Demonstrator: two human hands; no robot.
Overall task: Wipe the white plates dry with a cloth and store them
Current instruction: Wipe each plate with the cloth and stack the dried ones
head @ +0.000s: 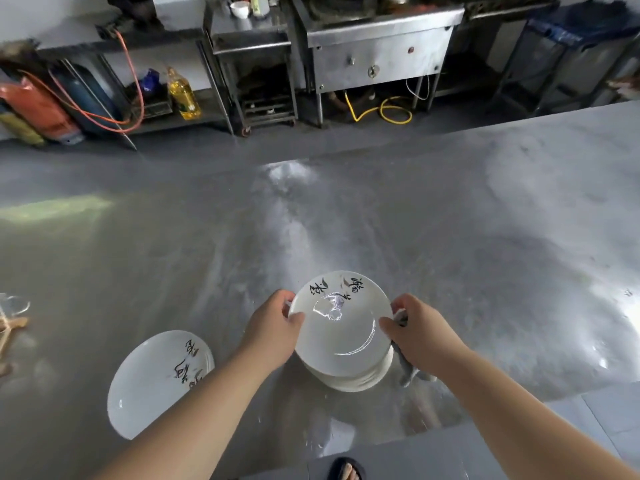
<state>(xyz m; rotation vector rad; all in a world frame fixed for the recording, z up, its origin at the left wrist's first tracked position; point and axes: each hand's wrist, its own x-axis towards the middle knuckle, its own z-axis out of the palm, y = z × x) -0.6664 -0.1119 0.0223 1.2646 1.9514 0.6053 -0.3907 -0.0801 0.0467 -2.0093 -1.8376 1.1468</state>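
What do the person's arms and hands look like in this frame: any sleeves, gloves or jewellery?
The left hand and right hand are bare: no gloves, rings or watch show. The left forearm and right forearm are uncovered too, with no sleeve, band or marking visible up to the frame's edge.

Open across the wide bare surface beyond and right of the plate stack. Blocked near left by a lone plate, at the far left edge by glassware. Stack's flanks taken by left hand and right hand gripping the top plate.
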